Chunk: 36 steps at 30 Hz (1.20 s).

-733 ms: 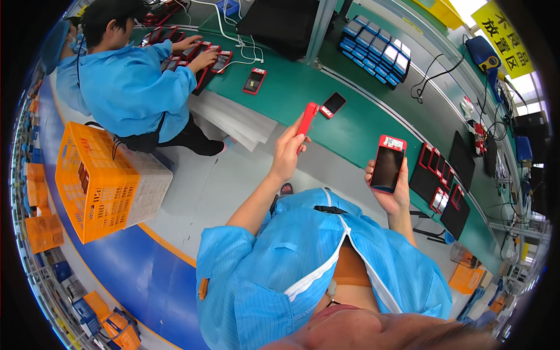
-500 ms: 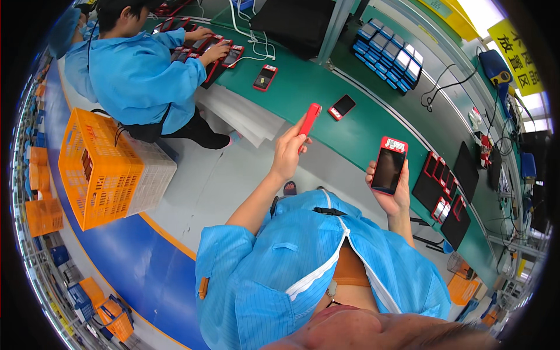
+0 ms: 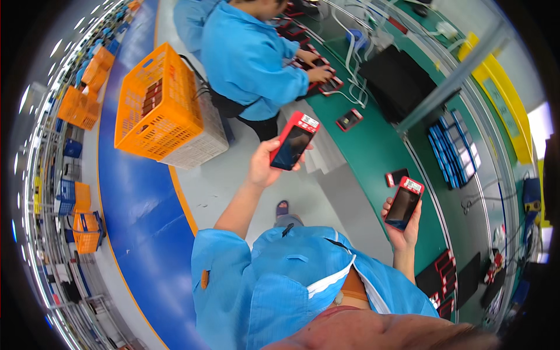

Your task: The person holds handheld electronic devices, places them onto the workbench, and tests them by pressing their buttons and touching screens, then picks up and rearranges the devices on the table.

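Note:
My left hand (image 3: 265, 166) is closed around a red-cased handheld device (image 3: 293, 143), its dark screen facing up and a white label at its top end. It is held over the floor, left of the bench. In my right hand (image 3: 403, 233) is a similar red-cased device (image 3: 403, 204), gripped by its sides with the dark screen visible. Just behind it, a smaller dark-screened red device (image 3: 396, 177) lies on the green bench (image 3: 373, 153), partly hidden by the held one. Farther off lies another red device (image 3: 350, 119) with a small light patch on its dark face.
At the left, an orange crate (image 3: 157, 105) holding reddish items sits on a grey crate (image 3: 201, 143). A co-worker (image 3: 251, 58) handles red devices at the far bench. Stacked blue devices (image 3: 454, 149) stand beyond a metal post (image 3: 455, 76). More red devices (image 3: 446, 271) lie near right.
The device in my left hand has turned from edge-on to showing its screen. My view has swung left, bringing the orange crate and co-worker further in. Both hands keep their devices.

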Available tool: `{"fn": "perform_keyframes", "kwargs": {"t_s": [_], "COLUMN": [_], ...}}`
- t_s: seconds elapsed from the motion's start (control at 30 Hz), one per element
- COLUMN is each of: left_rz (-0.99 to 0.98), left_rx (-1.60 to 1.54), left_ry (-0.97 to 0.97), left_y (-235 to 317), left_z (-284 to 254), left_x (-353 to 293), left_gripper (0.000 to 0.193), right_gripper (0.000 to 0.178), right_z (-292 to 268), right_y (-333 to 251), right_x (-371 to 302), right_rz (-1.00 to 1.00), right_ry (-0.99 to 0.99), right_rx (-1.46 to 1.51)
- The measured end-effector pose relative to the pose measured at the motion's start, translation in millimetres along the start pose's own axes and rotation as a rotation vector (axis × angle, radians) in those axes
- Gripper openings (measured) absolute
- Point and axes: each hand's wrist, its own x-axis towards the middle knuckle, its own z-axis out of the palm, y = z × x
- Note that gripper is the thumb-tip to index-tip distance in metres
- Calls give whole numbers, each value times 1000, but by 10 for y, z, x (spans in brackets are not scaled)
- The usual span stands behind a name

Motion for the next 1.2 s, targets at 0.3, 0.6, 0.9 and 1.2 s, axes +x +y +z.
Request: {"fn": "perform_keyframes", "kwargs": {"t_s": [0.3,0.6,0.9,1.2], "left_rz": [93,-274,-439,-537], "left_rx": [94,149,30,35], "left_ry": [-154,-484,-541,-625], "left_y": [2176,3714,3898,3800], "left_z": [-1551,-2973,-3465,-3691], "left_x": [560,1803,2550,2830], "left_gripper": [64,61,59,56], "right_gripper": [60,59,59,58], "right_z": [580,1710,2298,2458], "right_y": [1162,2672,3337,3533], "right_x": [859,1561,1549,1527], "right_rz": [-106,-293,-464,-546], "right_ry": [77,222,447,530], "right_rx": [-18,72,88,61]}}
